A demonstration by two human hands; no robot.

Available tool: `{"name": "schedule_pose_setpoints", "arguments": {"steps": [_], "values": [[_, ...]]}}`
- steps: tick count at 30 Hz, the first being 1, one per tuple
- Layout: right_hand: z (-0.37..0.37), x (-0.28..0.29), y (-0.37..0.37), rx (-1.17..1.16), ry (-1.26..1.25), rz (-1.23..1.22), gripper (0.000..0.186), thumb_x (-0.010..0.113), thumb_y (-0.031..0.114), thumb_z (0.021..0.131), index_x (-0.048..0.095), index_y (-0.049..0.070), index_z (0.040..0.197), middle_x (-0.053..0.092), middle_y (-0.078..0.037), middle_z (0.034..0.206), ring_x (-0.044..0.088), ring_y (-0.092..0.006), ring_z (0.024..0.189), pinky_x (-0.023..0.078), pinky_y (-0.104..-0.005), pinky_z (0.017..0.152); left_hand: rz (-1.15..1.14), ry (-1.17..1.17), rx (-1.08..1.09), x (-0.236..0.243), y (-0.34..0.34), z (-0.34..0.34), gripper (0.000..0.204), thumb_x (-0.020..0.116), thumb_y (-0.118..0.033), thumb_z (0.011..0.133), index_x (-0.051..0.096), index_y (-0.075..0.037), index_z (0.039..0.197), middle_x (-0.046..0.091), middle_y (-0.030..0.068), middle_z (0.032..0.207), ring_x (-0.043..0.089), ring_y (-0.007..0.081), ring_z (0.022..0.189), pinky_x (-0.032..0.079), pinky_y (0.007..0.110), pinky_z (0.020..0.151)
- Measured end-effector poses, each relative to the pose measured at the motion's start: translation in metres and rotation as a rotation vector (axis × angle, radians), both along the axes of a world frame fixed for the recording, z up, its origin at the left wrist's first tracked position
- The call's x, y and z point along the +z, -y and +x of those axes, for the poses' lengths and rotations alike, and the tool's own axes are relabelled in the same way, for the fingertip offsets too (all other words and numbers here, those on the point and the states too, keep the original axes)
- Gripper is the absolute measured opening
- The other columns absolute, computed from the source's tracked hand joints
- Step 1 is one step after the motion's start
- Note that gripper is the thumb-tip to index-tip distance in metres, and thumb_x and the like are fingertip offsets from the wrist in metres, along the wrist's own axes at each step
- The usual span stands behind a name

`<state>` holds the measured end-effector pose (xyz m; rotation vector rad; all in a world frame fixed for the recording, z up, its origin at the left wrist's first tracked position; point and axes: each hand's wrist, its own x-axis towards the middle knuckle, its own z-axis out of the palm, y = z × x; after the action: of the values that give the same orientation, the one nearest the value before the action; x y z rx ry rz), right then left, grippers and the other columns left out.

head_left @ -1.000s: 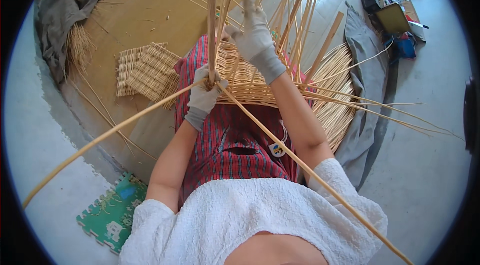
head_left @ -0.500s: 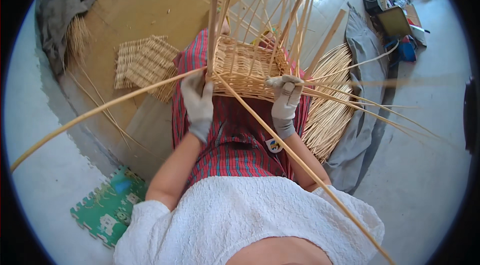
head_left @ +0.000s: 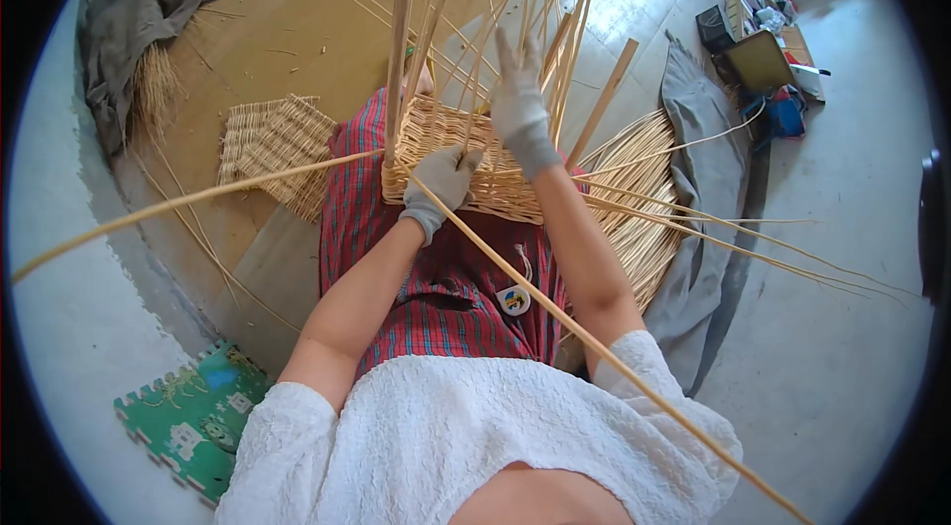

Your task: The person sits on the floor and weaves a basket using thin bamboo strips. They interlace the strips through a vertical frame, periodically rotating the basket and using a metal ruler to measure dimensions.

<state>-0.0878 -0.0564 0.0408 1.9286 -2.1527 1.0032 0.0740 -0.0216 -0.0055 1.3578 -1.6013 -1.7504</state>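
Grips the wicker basket (head_left: 507, 192) at its near side with curled left hand (head_left: 441, 178); holds right hand (head_left: 519, 111) up, open and seemingly empty, near upright canes (head_left: 582, 12).

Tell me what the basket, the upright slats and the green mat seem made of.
Basket: likely unpainted willow or rattan, from its woven tan rods.
Upright slats: probably bare wood, being flat, straight and dull brown.
Green mat: perhaps printed foam, given its toothed edge.
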Motion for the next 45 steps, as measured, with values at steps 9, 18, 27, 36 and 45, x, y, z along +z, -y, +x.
{"name": "schedule_pose_setpoints", "arguments": {"steps": [9,18,27,36,45], "values": [[-0.031,-0.039,-0.137,-0.097,1.126,-0.347,0.025,0.046,0.018,0.11,0.042,0.003,0.13,0.059,-0.007,0.073,0.059,-0.0154,0.065,0.061,-0.0418,0.079,-0.059,-0.085,0.018,0.001,0.017,0.001,0.034,0.08,-0.028,0.091,0.063,-0.003,0.107,0.067,0.0056,0.077,0.065,0.0132,0.067,0.054,0.03,0.062],[-0.051,-0.02,-0.161,-0.184,1.226,-0.249,0.02,0.058,0.015,0.106,0.054,0.002,0.121,0.072,-0.011,0.091,0.072,-0.0193,0.084,0.06,-0.0347,0.075,-0.758,-0.166,0.461,0.023,0.017,-0.016,0.042,0.071,-0.025,0.094,0.056,-0.008,0.129,0.071,0.0178,0.099,0.071,0.0354,0.09,0.053,0.044,0.08],[-0.099,0.036,-0.117,-0.13,0.238,-0.064,0.048,0.065,0.01,0.097,0.053,0.008,0.143,0.065,-0.015,0.126,0.065,-0.0207,0.114,0.054,-0.0331,0.09,-0.212,-0.001,-0.126,-0.018,-0.019,-0.097,0.024,0.054,-0.031,0.107,0.059,-0.007,0.105,0.062,0.0089,0.065,0.058,0.0184,0.043,0.049,0.036,0.043],[-0.157,0.024,-0.128,-0.499,0.205,0.726,0.057,0.077,0.017,0.088,0.058,0.012,0.141,0.068,-0.019,0.124,0.069,-0.0319,0.109,0.054,-0.04,0.089,-0.127,0.034,-0.158,0.011,-0.016,-0.093,0.025,0.065,-0.029,0.1,0.062,-0.006,0.106,0.068,0.0109,0.081,0.068,0.024,0.077,0.053,0.04,0.069],[0.084,0.08,-0.155,0.494,0.373,-0.018,0.033,0.081,0.014,0.084,0.067,0.008,0.114,0.069,-0.014,0.115,0.07,-0.0299,0.098,0.056,-0.0396,0.086,-0.332,-0.128,0.496,-0.057,-0.029,0.085,0.036,0.075,0.0,0.087,0.056,-0.004,0.117,0.059,0.0049,0.102,0.06,0.0148,0.091,0.053,0.032,0.082]]}}
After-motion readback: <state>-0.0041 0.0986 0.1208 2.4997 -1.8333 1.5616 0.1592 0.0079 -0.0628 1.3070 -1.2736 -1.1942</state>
